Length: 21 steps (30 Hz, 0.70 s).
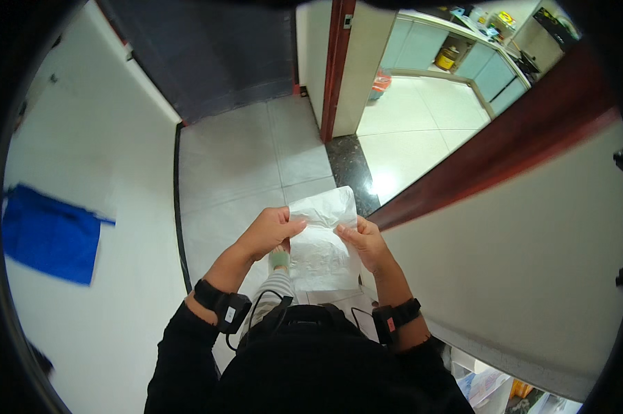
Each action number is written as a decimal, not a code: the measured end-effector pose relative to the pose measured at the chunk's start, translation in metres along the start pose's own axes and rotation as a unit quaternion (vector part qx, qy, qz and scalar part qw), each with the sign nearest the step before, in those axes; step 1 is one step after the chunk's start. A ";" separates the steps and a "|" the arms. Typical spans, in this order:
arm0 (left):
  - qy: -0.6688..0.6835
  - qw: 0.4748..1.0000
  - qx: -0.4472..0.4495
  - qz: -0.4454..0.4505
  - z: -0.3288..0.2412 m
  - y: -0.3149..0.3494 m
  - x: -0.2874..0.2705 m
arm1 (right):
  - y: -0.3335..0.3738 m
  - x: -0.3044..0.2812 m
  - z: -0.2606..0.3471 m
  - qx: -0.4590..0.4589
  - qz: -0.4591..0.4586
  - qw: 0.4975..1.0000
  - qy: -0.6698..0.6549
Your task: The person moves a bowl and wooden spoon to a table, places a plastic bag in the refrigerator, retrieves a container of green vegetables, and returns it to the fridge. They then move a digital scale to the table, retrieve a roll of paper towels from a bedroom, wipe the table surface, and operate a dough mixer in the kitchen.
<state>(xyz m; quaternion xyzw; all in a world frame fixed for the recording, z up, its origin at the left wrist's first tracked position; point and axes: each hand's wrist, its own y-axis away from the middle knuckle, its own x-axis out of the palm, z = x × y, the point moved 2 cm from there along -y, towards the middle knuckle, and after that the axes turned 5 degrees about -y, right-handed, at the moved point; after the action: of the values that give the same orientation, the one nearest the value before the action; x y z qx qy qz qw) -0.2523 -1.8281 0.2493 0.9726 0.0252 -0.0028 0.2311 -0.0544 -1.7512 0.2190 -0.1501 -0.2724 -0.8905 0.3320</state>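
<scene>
A thin white sheet (319,262), creased across its middle, is stretched out in front of my body; whether it is paper or a cloth wipe I cannot tell. My left hand (265,232) pinches its left edge, thumb on top. On the opposite edge, my right hand (368,245) grips it the same way, with the thumb lying on the upper face. The fingers of both hands are partly hidden behind the sheet. Below it, part of my foot in a light green slipper (279,259) shows.
A wall with a blue cloth (52,233) hanging on it runs along the left. Ahead is a dark grey door (208,48). At the right, a red-brown door frame (504,165) borders a kitchen with pale cabinets (422,47) and an orange-lined bin (380,84).
</scene>
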 end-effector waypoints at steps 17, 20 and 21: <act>-0.191 0.911 0.348 0.110 -0.197 -0.310 -0.109 | -0.268 -0.054 0.157 -0.018 -0.054 0.982 -0.181; 0.003 0.974 0.222 0.054 -0.227 -0.379 -0.091 | -0.317 -0.091 0.196 -0.073 -0.045 0.966 -0.242; 0.109 0.980 0.159 0.042 -0.233 -0.400 -0.084 | -0.331 -0.102 0.210 -0.099 -0.049 0.958 -0.263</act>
<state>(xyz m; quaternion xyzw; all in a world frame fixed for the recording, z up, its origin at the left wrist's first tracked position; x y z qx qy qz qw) -0.3574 -1.3709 0.2790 0.9915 0.0082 0.1095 0.0694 -0.1842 -1.3670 0.2148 -0.3979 -0.2674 -0.8572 0.1881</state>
